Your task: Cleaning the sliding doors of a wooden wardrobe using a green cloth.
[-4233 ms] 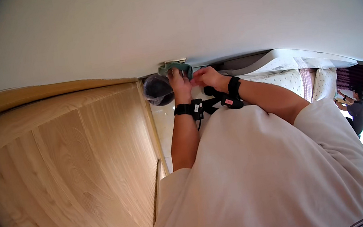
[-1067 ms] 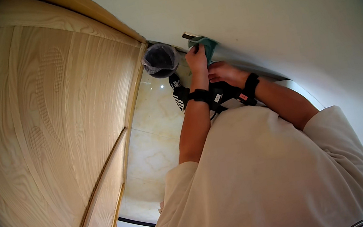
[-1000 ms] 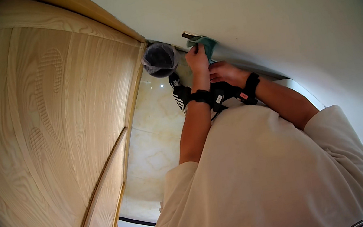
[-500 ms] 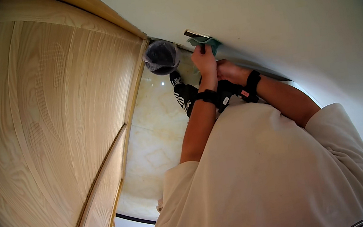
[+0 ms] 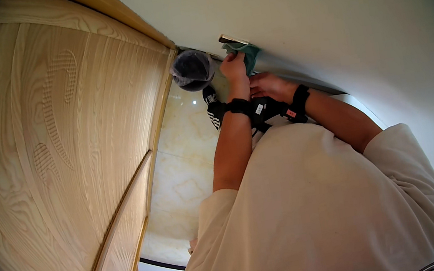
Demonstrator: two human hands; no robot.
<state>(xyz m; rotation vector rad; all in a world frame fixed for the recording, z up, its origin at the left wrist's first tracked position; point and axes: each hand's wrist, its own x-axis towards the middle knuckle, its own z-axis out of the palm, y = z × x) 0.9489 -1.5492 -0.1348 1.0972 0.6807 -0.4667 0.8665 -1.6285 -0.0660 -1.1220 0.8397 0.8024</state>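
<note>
While holding the green cloth (image 5: 252, 57) in the left hand (image 5: 233, 67) near the lower edge of the wall plate (image 5: 234, 39), keep a snug grip, with the right hand (image 5: 270, 85) just beside, contents impossible to tell.

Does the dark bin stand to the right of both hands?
No: the dark bin stands left of the left hand, which holds the green cloth.

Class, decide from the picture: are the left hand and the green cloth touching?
Touching. The head view shows the left hand gripping the green cloth, which spreads out from its grasp with no gap between them.
</note>
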